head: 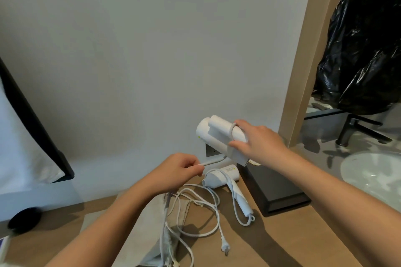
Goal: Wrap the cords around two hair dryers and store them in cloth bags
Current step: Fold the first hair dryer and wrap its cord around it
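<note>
1. Head view, right side: my right grip (258, 138) is closed around a folded white hair dryer (217, 134). It holds the dryer up off the bench (282, 240), close to the wall and just above a wall socket (211, 150).
2. My left grip (180, 171) pinches this dryer's cord (213, 161) a short way from the dryer. The cord runs taut between the two, then hangs from the hand to the bench.
3. A second hair dryer (219, 178) lies on the bench below the held one, handle toward me. Its loose cord (214, 206) lies in loops beside it, with the plug (225, 248) nearer me.
4. Beige cloth bags (195, 212) lie flat on the bench under the looped cords.
5. A black box (273, 188) stands just right of the second dryer. Farther right are a sink (373, 171), a dark faucet (351, 130) and a black plastic bag (364, 50).
</note>
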The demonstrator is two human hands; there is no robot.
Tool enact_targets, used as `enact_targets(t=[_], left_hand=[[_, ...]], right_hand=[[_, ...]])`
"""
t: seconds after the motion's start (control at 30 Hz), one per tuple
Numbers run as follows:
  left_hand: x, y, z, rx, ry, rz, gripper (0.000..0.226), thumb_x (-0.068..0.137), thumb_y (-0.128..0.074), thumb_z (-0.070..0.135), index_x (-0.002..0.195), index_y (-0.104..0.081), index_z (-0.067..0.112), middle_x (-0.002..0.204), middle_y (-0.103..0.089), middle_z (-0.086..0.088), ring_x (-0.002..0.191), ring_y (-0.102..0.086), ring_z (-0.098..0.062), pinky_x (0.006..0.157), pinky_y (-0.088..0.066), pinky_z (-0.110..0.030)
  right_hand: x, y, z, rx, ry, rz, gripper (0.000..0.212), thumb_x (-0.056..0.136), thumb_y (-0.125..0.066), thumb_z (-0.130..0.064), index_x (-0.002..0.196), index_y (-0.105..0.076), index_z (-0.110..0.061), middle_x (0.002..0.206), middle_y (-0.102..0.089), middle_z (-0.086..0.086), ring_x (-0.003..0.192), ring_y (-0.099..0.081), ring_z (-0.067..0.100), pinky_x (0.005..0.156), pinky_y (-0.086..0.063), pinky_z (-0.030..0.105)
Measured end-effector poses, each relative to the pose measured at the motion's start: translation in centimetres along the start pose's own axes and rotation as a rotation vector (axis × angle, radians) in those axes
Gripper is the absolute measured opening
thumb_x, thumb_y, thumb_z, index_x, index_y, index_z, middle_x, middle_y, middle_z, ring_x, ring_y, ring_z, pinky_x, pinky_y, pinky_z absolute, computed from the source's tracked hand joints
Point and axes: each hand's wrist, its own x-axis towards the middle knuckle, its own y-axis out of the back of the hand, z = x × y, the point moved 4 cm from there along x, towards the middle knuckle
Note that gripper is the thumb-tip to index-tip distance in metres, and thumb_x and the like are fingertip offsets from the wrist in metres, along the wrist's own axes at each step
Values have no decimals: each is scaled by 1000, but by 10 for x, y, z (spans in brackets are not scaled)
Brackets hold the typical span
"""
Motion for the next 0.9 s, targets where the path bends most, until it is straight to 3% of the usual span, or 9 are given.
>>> enact_targets(t=[0.23, 0.37, 0.57, 0.67, 0.73, 0.9], left_hand=[[-2, 7, 2, -295, 310, -38, 29, 95, -51, 22, 67, -56, 13, 52, -46, 0, 38, -31, -10, 37, -27, -18], [-2, 9, 6, -208, 317, -15, 28, 95, -49, 23, 70, -58, 13, 58, -47, 0, 43, -32, -12, 38, -28, -19], [-1, 4, 8, -127, 289, -1, 25, 97, -42, 27, 80, -58, 17, 66, -48, -3, 47, -34, -13, 39, -33, -19], [4, 8, 5, -1, 258, 122, 26, 95, -47, 30, 75, -55, 17, 61, -49, 0, 45, -35, -11, 41, -30, -20], [7, 14, 1, 22, 227, 206, 26, 93, -52, 30, 72, -58, 15, 59, -51, 2, 46, -37, -10, 45, -30, -23], [9, 19, -3, -3, 154, 212, 21, 92, -54, 26, 84, -68, 13, 63, -57, 4, 53, -44, -10, 51, -37, -22]], right_hand=[[-6, -10, -9, -188, 182, 12, 53, 91, -53, -56, 134, -36, -30, 104, -68, -1, 87, -64, 24, 68, -48, 34], [-5, -17, -5, -214, 200, -68, 51, 90, -53, -57, 128, -37, -28, 97, -66, -2, 82, -62, 23, 66, -46, 34], [-12, -31, -2, -69, 227, -231, 47, 88, -61, -51, 120, -37, -28, 94, -59, -7, 80, -60, 16, 67, -52, 34], [-9, -35, 4, -53, 199, -213, 47, 87, -62, -52, 118, -38, -27, 90, -56, -7, 78, -57, 18, 65, -48, 34], [-6, -38, 10, -19, 153, -198, 49, 85, -63, -54, 118, -39, -27, 96, -62, -2, 80, -59, 19, 68, -52, 37], [-1, -42, 22, 106, 39, -229, 56, 83, -67, -55, 125, -46, -25, 111, -63, 0, 88, -60, 17, 76, -55, 35]])
